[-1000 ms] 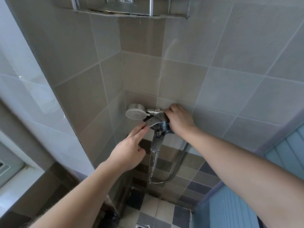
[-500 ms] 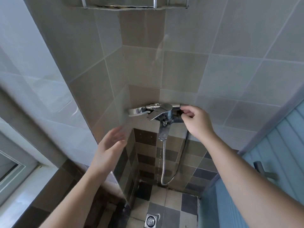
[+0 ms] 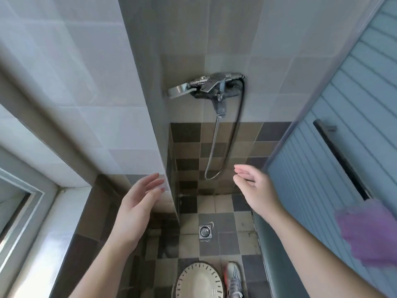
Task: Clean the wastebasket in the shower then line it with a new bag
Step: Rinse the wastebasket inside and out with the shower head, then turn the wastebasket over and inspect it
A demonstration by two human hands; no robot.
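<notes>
Wastebasket [image 3: 198, 281] on the shower floor at your feet, bottom of view.

Cream, slotted rim, partly cut off; a sneaker [image 3: 234, 280] stands just beside it, the floor drain [image 3: 204, 231] beyond. Your left hand [image 3: 137, 203] and right hand [image 3: 255, 190] hang apart in mid-air, fingers relaxed, holding nothing. Shower faucet [image 3: 212, 87] is on the wall above, hose [image 3: 214, 147] looping down.

A home bathroom's shower stall — a chrome mixer tap [image 3: 214, 87] with hose on the tiled wall above both hands, a floor drain [image 3: 205, 231] below between them — a sliding door [image 3: 343, 125] right of the right hand.
</notes>
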